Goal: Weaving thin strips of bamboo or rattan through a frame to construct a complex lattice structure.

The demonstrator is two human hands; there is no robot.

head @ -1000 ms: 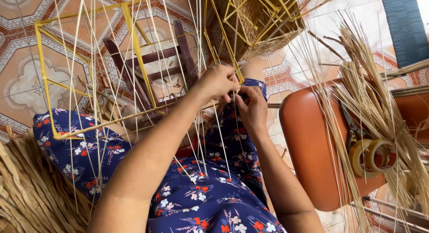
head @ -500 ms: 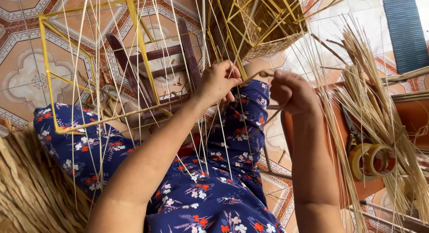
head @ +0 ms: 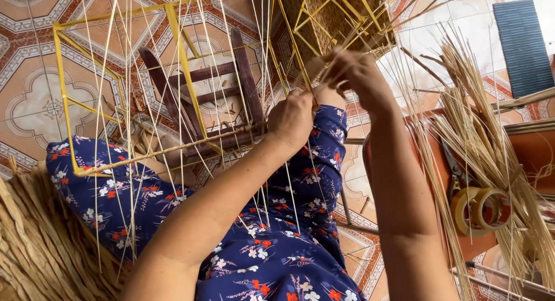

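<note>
- Two hands work the yellow frame [head: 173,64]: the right hand [head: 358,75] has moved up, pulling a straw strand [head: 319,75] tight.
- The left hand [head: 292,119] stays, grip pinched on straws.

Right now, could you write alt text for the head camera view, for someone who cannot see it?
Two bare hands weave pale straw strands on a yellow wire frame: the left hand grips the frame, the right hand pinches strands by a partly woven basket. Below lie a blue floral garment, a straw bundle and tape rolls.
</note>
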